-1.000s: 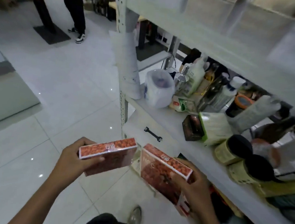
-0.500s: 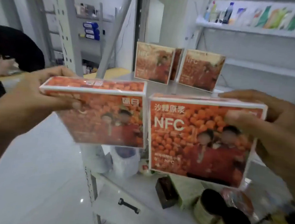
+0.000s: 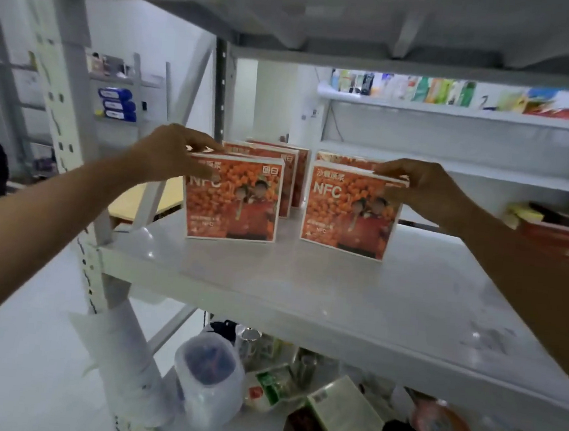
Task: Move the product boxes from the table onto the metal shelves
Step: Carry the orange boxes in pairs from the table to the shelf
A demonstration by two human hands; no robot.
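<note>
Since half a second ago both boxes have come down from mid-air: the left NFC box (image 3: 232,207) and the right NFC box (image 3: 350,217) stand upright on the metal shelf (image 3: 303,296), just in front of the earlier boxes (image 3: 288,172). The left hand (image 3: 175,152) pinches its box's top corner, and the right hand (image 3: 420,186) does likewise. A jerky release could tip either box forward. Bare shelf runs open to the front edge.

White wall (image 3: 137,37), pale floor (image 3: 5,362) — perhaps tiled.

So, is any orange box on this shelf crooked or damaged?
Nothing stands out. The left hand holds the left box, the right hand the right box, by the top; both stand upright on the shelf, undented.
</note>
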